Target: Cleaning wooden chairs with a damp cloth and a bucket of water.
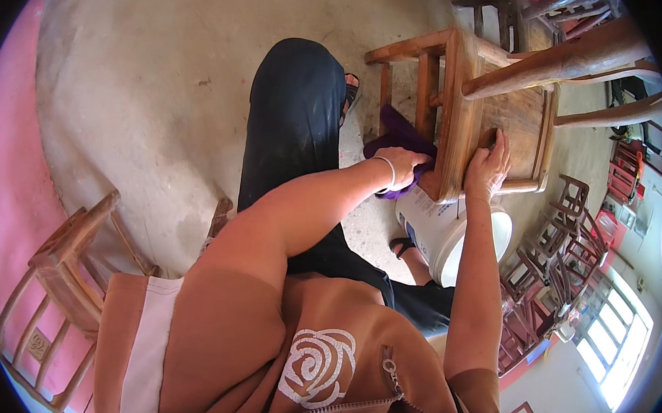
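Observation:
A wooden chair (457, 117) stands tilted or turned before me, its framed seat panel facing up and right. My left hand (404, 164), with a white bracelet at the wrist, presses a purple cloth (396, 131) against the chair's lower frame, the index finger extended. Spread on the seat's edge and panel, my right hand (490, 163) steadies or leans on the wood, with nothing visible inside it. Below the chair lies or leans a white plastic bucket (430, 222), its open mouth toward the right.
Another wooden chair (68, 263) stands at the lower left by a pink wall (1, 143). Stacked wooden chairs (551, 262) fill the right side near a barred window (615, 336). More wooden furniture (494, 13) is at the top right. My knees and sandalled feet are close to the chair.

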Demonstrator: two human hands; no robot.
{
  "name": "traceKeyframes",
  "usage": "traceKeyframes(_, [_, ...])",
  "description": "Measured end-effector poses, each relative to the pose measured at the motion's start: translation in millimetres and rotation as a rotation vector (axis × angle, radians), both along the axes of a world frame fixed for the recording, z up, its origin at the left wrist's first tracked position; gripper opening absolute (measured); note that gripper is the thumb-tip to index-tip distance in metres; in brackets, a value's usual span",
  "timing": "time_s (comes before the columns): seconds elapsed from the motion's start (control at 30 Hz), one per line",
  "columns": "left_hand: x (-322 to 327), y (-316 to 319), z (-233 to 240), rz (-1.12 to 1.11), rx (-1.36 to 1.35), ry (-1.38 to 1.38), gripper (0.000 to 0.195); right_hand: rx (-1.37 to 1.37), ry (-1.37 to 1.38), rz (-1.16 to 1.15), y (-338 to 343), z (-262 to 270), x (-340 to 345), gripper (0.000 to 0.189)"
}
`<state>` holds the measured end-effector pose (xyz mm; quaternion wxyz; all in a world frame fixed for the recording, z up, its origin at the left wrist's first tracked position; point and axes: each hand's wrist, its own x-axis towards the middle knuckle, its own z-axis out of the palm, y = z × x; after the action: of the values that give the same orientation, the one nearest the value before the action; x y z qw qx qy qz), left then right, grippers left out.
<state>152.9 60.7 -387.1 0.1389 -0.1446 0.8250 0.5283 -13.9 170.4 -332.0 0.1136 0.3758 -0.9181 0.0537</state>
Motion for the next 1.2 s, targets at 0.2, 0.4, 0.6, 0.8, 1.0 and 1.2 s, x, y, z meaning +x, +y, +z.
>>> traceKeyframes(0.2, [-2,-11,22,-0.067,0.093,-0.103,0.051,-0.015,-0.008,0.010,4,0,-3,0.049])
traceKeyframes(0.4, [-23,-38,12,0.263,-0.290,0.123,0.041,-0.022,-0.029,0.040,-4,3,-1,0.049])
traceKeyframes(0.6, [-20,-34,9,0.107,-0.133,-0.015,0.034,-0.041,-0.026,0.044,2,1,-1,0.048])
traceKeyframes(0.8, [-29,-73,-10,0.869,0.314,0.263,0.032,-0.004,-0.050,-0.024,2,5,2,0.049])
traceKeyframes(1.0, [-76,-104,2,0.249,-0.018,-0.038,0.040,-0.038,-0.034,0.016,-1,4,2,0.050])
traceKeyframes(1.2, [-57,-62,21,0.396,-0.179,-0.091,0.046,-0.058,-0.089,-0.076,-6,16,7,0.050])
